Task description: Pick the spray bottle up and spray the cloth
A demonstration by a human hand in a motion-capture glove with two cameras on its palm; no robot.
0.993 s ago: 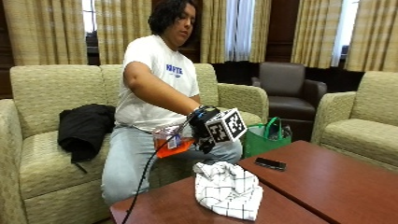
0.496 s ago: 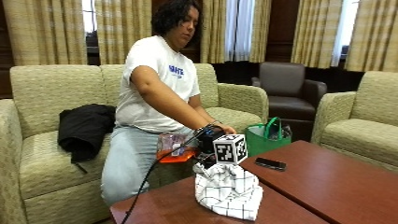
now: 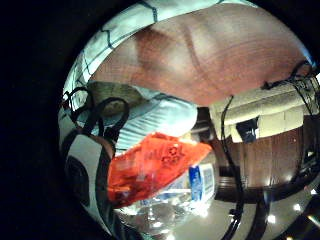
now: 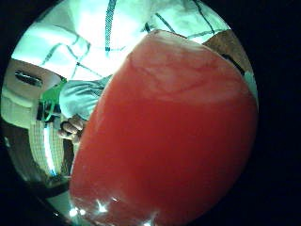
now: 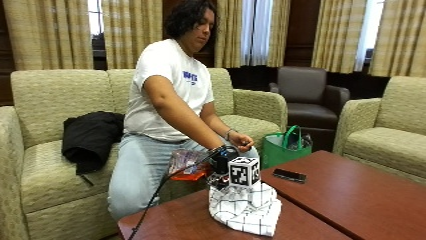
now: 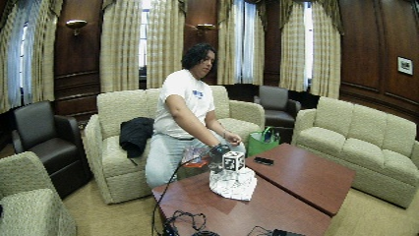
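Observation:
In the outside view my gloved right hand [image 5: 223, 154] grips the spray bottle [image 5: 187, 167], a clear bottle with an orange label, tipped on its side just above the near table edge. The hand hangs right over the crumpled white checked cloth [image 5: 245, 212] on the brown table [image 5: 333, 200]. The nozzle is hidden behind the hand. The wide outside view shows the same hand [image 6: 219, 149], bottle [image 6: 195, 156] and cloth [image 6: 232, 184]. The orange bottle [image 4: 164, 136] fills the thumb side palm view, with the cloth [image 4: 108, 37] behind it. Its label [image 3: 155, 167] shows in the little finger side view.
A black phone [image 5: 289, 175] lies on the table beyond the cloth. A green bag [image 5: 286, 147] stands on the floor by the sofa. The bare left hand [image 5: 241, 141] rests near the knee. A black jacket [image 5: 90, 137] lies on the sofa.
The gloved hand has come down with the bottle from chest height to just above the cloth. The person leans further forward.

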